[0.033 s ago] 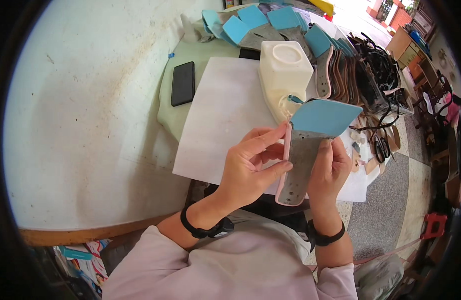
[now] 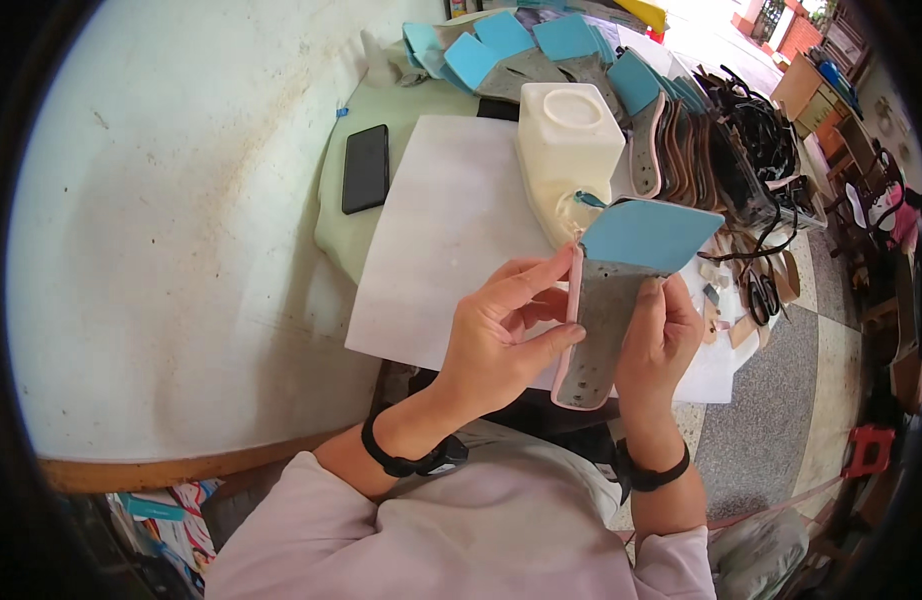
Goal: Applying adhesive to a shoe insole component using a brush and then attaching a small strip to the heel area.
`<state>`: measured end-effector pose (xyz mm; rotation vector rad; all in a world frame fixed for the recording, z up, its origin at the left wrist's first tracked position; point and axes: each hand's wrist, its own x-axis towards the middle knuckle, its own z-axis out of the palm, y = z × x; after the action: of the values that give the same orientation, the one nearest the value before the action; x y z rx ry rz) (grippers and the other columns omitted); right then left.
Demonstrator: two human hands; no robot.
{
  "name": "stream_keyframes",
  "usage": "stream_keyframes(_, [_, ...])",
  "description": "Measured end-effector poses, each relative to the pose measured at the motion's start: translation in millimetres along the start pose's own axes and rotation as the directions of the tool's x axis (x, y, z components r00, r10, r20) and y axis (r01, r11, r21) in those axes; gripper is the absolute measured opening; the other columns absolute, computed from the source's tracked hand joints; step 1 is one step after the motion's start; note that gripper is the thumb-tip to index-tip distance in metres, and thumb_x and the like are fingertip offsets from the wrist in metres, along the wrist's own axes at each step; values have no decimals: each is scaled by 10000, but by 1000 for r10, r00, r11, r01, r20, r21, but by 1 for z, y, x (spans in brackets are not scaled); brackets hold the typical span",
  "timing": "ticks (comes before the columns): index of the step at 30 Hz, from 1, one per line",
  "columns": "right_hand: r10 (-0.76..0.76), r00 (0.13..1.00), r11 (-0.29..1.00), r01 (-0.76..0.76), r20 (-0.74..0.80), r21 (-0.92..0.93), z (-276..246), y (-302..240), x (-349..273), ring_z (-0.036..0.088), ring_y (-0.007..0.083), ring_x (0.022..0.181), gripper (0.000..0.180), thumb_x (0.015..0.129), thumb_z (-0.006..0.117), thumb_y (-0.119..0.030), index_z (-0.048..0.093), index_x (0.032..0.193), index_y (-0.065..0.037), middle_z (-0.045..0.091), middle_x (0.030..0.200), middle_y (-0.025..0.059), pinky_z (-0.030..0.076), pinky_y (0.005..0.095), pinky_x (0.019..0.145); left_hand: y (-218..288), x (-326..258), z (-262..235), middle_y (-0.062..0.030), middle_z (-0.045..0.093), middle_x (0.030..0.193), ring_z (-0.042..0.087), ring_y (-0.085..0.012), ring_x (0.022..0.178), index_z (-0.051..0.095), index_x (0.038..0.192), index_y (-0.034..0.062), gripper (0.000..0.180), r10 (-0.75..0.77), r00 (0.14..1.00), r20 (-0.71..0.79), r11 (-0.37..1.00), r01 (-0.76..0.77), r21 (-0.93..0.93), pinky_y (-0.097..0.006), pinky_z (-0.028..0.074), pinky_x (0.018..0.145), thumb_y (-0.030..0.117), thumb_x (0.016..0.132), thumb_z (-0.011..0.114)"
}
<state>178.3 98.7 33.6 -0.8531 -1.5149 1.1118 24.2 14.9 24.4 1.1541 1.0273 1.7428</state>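
- Left hand (image 2: pixel 501 335): fingers closed on the left edge of a grey shoe insole (image 2: pixel 599 325) with pink rim, held upright above the lap.
- Right hand (image 2: pixel 661 335): gripping the insole's right edge.
- Blue liner flap (image 2: pixel 646 235): peeled back at the insole's top end.
- White plastic jug (image 2: pixel 566 150): just behind the insole, on a white sheet (image 2: pixel 451 230).
- Black phone (image 2: pixel 365 168): left of the sheet.
- Stack of insoles (image 2: pixel 681 140): right of the jug.
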Motion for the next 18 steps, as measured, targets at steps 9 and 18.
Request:
stream_keyframes(9, [-97, 984, 995, 95, -150, -19, -8, 1, 16, 477, 61, 806, 257, 1126, 519, -123, 686, 1059, 59, 622, 917, -1, 387, 238, 713, 10, -10, 5, -127, 731, 1276, 717, -161, 1047, 503, 1567, -16, 680, -153, 985, 80, 963, 130, 235, -326, 582, 949, 42, 958, 798])
stream_keyframes(18, [-97, 975, 995, 94, -202, -25, 5, -7, 11, 391, 27, 736, 302, 1143, 519, -171, 653, 935, 3, 531, 782, -62, 296, 242, 631, 5, -10, 23, -93, 718, 1185, 693, -124, 1083, 462, 1541, -35, 645, -336, 928, 162, 942, 333, 50, -297, 573, 905, 125, 993, 763])
